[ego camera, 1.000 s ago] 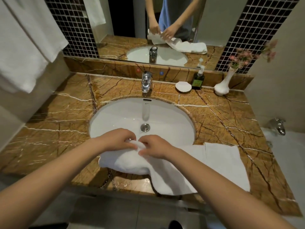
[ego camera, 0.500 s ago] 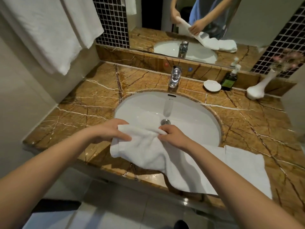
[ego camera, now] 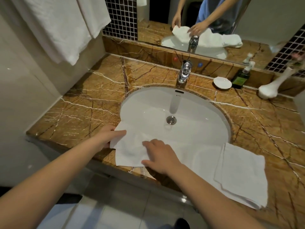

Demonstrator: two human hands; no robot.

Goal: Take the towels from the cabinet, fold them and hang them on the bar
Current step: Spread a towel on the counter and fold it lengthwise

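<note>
A white towel [ego camera: 132, 151] lies spread over the front rim of the sink [ego camera: 189, 106] and the brown marble counter [ego camera: 85, 111]. My left hand [ego camera: 107, 137] holds its left edge, thumb on top of the cloth. My right hand [ego camera: 158, 156] lies flat on the towel, fingers straight and spread, pressing it down. The towel's right part [ego camera: 242, 176] lies folded in layers on the counter to the right. Two white towels [ego camera: 54, 25] hang on the wall at the upper left; the bar itself is out of view.
A chrome tap [ego camera: 184, 71] stands behind the basin. At the back right are a white soap dish [ego camera: 222, 82], a dark soap bottle [ego camera: 241, 77] and a white vase [ego camera: 272, 90]. A mirror [ego camera: 206, 22] shows my hands. Tiled floor lies below the counter edge.
The towel was bunched between both hands; now it lies spread out flat. My left hand has slid to its left edge and my right hand has opened flat on top.
</note>
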